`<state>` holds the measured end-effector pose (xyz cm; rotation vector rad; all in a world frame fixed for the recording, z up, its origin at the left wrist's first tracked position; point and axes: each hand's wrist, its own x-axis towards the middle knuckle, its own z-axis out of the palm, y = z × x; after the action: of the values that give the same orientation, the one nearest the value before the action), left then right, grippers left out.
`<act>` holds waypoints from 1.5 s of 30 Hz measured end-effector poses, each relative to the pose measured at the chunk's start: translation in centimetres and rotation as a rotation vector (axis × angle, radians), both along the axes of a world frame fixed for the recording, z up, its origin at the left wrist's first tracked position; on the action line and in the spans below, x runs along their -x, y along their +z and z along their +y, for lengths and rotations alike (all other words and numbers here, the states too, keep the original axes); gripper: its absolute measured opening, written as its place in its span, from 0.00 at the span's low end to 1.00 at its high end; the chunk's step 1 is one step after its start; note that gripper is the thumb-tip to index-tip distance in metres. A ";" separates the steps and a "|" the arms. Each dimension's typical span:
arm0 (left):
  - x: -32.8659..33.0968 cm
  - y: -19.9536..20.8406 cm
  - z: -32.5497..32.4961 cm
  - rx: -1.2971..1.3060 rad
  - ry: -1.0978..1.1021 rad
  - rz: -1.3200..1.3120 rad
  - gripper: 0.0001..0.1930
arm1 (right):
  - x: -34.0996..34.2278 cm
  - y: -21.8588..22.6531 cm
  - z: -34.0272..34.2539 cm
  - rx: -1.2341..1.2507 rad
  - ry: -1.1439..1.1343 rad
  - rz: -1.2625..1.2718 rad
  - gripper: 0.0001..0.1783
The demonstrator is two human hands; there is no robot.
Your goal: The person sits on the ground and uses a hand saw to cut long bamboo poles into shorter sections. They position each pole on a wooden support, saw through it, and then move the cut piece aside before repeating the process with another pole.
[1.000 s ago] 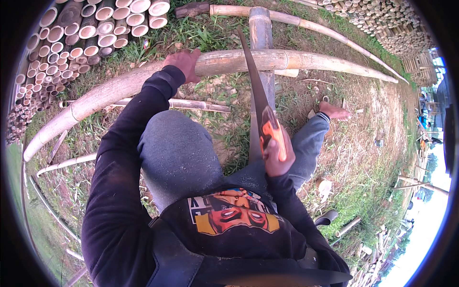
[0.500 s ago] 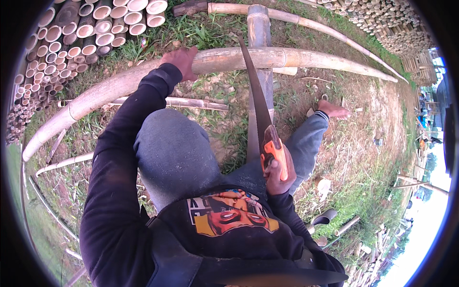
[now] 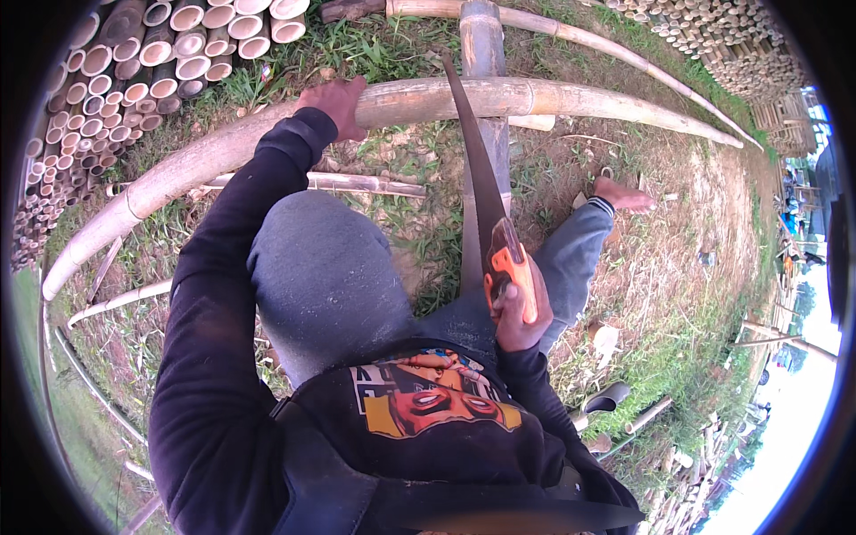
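Note:
My right hand (image 3: 520, 314) is closed round the orange handle of a hand saw (image 3: 481, 192). Its long dark blade points away from me and lies across a thick bamboo pole (image 3: 410, 102), with the tip reaching past the pole's far side. My left hand (image 3: 335, 109) rests on that same pole to the left of the blade, fingers wrapped over its top. Under the pole runs a darker bamboo support (image 3: 482, 53), which crosses it and comes toward my legs. My bent left knee (image 3: 325, 267) is just short of the pole.
Stacks of cut bamboo (image 3: 192, 40) stand at the far left, and another stack (image 3: 713, 40) at the far right. A thinner pole (image 3: 580, 43) lies beyond the thick one. My bare right foot (image 3: 622, 195) is on the ground. A short bamboo piece (image 3: 608, 398) lies to the right.
The saw and my right hand have shifted slightly toward me. My left hand stays on the bamboo pole, and the whole view has tilted a little.

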<state>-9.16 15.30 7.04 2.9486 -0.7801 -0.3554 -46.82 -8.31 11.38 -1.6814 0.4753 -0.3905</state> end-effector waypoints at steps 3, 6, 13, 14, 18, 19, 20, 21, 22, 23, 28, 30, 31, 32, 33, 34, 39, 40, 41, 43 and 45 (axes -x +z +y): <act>-0.3 -0.7 0.0 0.023 0.011 -0.036 0.44 | -4.2 1.8 0.5 -0.018 0.045 -0.041 0.34; -0.2 -0.3 -0.1 0.012 0.006 0.000 0.43 | -16.9 0.8 0.4 -0.193 -0.041 0.016 0.21; 0.3 1.5 -0.1 -0.002 0.024 -0.002 0.44 | -13.0 -2.3 -1.0 -0.026 0.045 -0.170 0.21; 0.3 1.2 -0.2 -0.017 0.029 0.025 0.44 | -8.5 -1.9 -0.9 -0.007 0.027 -0.065 0.23; -0.2 -0.1 0.0 -0.018 0.014 0.010 0.46 | 0.7 1.2 0.1 0.069 0.000 -0.022 0.27; -0.3 -0.3 0.0 -0.026 0.000 -0.017 0.46 | -0.6 1.8 0.3 0.128 0.020 -0.119 0.28; -0.4 -0.4 0.0 -0.021 0.011 -0.007 0.46 | -3.2 2.0 0.5 -0.006 0.028 -0.045 0.27; -0.4 -0.4 -0.1 -0.020 0.019 0.002 0.46 | -6.8 1.8 0.4 -0.124 0.045 -0.006 0.27; -0.3 -0.3 -0.1 -0.010 0.012 0.014 0.46 | -11.8 0.8 0.4 0.008 -0.038 0.021 0.24; -0.3 -0.2 -0.1 -0.006 0.014 0.019 0.45 | -15.8 0.6 0.1 -0.190 0.014 -0.025 0.20; -0.1 1.0 -0.1 -0.032 0.014 0.050 0.44 | -19.8 -1.8 -1.5 -0.187 0.023 -0.089 0.19; 0.0 0.9 -0.1 -0.022 0.032 0.007 0.44 | -13.0 -2.0 -0.9 -0.056 0.052 -0.148 0.21; 0.0 0.7 -0.1 -0.026 0.037 0.010 0.44 | -8.5 -1.4 -1.0 -0.065 0.060 -0.055 0.23; 0.0 0.5 -0.2 -0.025 0.037 0.016 0.44 | -4.8 -0.6 -0.8 -0.013 0.021 0.016 0.28; -0.1 0.4 -0.2 -0.021 0.037 0.018 0.44 | -2.1 0.3 -0.5 0.022 0.013 0.013 0.33; 0.0 0.2 -0.2 -0.020 0.040 0.021 0.44 | -1.0 0.9 0.3 0.044 -0.032 -0.015 0.37; 0.0 0.3 -0.4 -0.015 0.035 0.040 0.43 | -12.7 1.9 0.7 -0.106 0.011 -0.031 0.29; 0.1 0.4 -0.4 -0.002 0.033 0.056 0.43 | -16.3 1.3 0.2 -0.126 -0.015 0.047 0.25; 0.0 0.5 -0.3 0.011 0.037 0.057 0.43 | -19.0 0.9 -0.7 -0.159 0.030 -0.031 0.25; 0.1 0.6 -0.3 0.001 0.025 0.032 0.43 | -21.4 -0.3 -1.3 -0.162 0.064 -0.073 0.27; 0.1 0.6 -0.2 -0.005 0.021 0.005 0.43 | -21.4 -1.5 -1.5 -0.054 0.056 -0.212 0.29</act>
<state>-9.23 15.08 7.62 2.9568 -0.7486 -0.3632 -25.46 -9.85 9.92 -1.5775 0.2793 -0.5038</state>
